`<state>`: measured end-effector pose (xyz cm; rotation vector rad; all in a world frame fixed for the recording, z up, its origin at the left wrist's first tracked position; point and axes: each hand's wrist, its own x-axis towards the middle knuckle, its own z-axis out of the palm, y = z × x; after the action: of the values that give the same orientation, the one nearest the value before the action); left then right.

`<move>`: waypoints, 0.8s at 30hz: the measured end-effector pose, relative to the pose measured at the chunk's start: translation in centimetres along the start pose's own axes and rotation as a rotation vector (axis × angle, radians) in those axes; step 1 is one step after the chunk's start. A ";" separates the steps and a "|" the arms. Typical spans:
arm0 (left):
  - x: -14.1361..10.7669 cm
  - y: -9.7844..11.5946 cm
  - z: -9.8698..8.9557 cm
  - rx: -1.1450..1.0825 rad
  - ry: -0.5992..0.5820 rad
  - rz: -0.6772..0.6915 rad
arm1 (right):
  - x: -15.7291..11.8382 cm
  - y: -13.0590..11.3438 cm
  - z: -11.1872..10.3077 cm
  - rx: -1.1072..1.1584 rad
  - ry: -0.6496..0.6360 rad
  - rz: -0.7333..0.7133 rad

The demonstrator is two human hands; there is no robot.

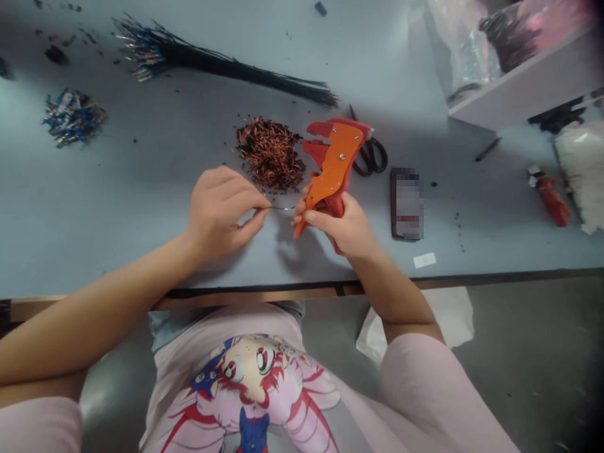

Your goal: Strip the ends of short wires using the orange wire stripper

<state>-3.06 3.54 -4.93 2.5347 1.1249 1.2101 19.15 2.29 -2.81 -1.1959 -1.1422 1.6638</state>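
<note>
My left hand (229,214) pinches a thin dark wire (282,208) between thumb and forefinger. The wire's free end points right, toward the fingertips of my right hand (346,226). That hand is wrapped round the handles of an orange and red wire stripper (333,160), whose jaws point up and left. Just behind my hands lies a pile of copper-coloured and black scraps (271,154). A long bundle of black wires (236,69) with blue and metal ends rests farther back. At the far left sits a heap of blue and silver terminals (74,117).
Black scissors (372,156) lie partly behind the stripper. To the right are a phone (406,204), a white label (425,260), a pen (487,150) and a red-handled tool (551,198). A shelf edge (519,78) with plastic bags stands at the back right.
</note>
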 end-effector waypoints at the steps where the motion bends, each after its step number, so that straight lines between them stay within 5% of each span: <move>1: -0.1 0.2 0.0 0.016 -0.007 0.039 | -0.1 0.1 0.2 -0.002 -0.016 -0.002; 7: -0.2 0.6 0.1 0.040 0.004 0.168 | -0.5 0.4 1.0 -0.032 -0.111 0.005; 24: 0.2 0.3 -0.1 0.043 -0.107 0.208 | -0.3 0.3 0.8 -0.139 -0.066 -0.015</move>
<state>-2.86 3.41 -4.64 2.7689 0.8925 1.0860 18.48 1.78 -2.89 -1.2228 -1.3230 1.6460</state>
